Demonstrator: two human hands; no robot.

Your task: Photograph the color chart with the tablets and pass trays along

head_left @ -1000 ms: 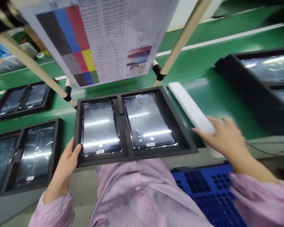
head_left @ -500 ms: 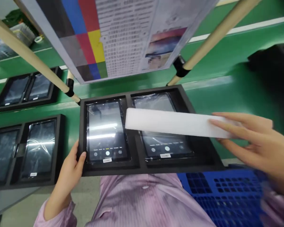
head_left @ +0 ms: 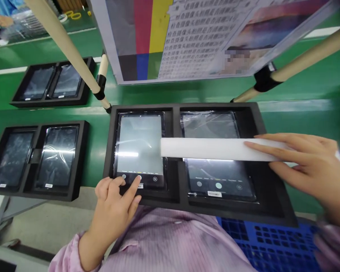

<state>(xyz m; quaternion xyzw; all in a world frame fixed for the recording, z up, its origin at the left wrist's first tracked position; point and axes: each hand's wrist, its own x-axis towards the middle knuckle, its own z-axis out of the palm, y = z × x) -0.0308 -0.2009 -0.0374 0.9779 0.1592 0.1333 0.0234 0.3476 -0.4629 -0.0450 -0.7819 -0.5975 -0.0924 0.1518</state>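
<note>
In front of me lies a black foam tray [head_left: 177, 192] with two tablets in its recesses. The left tablet [head_left: 140, 141] has a bright camera screen. My left hand [head_left: 116, 200] holds nothing; its index finger is stretched out to the round shutter button at the bottom of that screen, the other fingers loosely bent. A long white bar [head_left: 204, 148] is gripped at its right end by my right hand [head_left: 306, 158]. It reaches level across the right tablet [head_left: 215, 173], its far end at the left tablet's right edge. Both tablets carry a small white label below the screen.
More foam trays with tablets stand to the left, one near [head_left: 83, 166] and one farther back [head_left: 87, 83]. A printed chart [head_left: 198, 41] on beige poles [head_left: 62, 45] rises behind my tray. A blue crate [head_left: 272, 241] is below right. A co-worker's hand [head_left: 2, 20] shows far left.
My left hand has left the tray's left edge and moved right onto the left tablet's shutter button. The white bar now lies more level, its tip at the left tablet. The view has shifted.
</note>
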